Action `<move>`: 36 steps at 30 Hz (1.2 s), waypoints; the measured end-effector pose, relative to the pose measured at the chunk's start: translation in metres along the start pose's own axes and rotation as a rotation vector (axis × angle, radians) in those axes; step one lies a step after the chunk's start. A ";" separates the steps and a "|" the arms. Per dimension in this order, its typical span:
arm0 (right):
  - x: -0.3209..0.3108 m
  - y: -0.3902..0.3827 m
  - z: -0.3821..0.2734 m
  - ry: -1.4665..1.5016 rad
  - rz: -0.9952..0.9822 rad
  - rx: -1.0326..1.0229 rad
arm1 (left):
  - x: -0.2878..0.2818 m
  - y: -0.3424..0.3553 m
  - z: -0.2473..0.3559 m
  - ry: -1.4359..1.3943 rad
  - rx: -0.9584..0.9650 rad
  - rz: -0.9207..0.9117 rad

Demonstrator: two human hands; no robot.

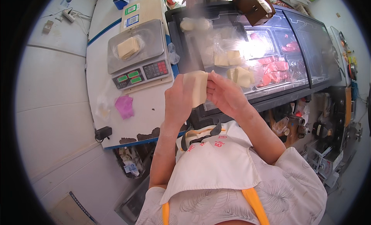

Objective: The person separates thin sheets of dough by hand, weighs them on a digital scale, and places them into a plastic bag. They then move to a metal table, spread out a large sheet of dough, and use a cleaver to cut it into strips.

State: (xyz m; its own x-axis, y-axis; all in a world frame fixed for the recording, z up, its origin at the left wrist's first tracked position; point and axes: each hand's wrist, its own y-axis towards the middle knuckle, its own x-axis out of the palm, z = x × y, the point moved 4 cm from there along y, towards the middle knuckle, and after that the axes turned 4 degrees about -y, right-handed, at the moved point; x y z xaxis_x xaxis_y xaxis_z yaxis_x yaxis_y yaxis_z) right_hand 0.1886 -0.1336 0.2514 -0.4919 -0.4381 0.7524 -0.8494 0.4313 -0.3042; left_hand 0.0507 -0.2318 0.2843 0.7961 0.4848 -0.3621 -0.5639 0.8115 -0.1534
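Observation:
Between my two hands is a stack of thin pale-yellow square dough wrappers (199,89), held upright over the edge of the glass case. My left hand (179,99) grips its left side with the fingers wrapped behind. At the right edge, my right hand (228,94) pinches it near the top, its other fingers curled. A similar stack of wrappers (128,48) rests in clear plastic on the steel pan of a digital scale (137,66), left of my hands. More pale wrapper stacks (233,58) lie in the case beyond my right hand.
A dark-framed display case (262,92) holds trays of red meat (274,72). A brown box (253,8) stands on its far edge. On the white counter (143,113) are a purple cloth-like scrap (124,107) and a black adapter (103,133). Shelves with jumbled goods (297,120) are at right.

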 end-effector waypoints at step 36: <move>0.080 -0.014 0.008 -0.576 0.060 -0.031 | 0.007 -0.020 -0.028 -1.378 -0.421 -0.154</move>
State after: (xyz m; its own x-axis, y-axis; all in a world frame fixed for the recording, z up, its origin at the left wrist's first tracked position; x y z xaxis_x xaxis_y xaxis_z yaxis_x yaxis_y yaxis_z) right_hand 0.1595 -0.1814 0.3112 -0.5709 -0.7673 0.2920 -0.8152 0.4874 -0.3129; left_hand 0.0610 -0.2537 0.2588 0.2913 0.5229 0.8011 -0.2834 0.8470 -0.4498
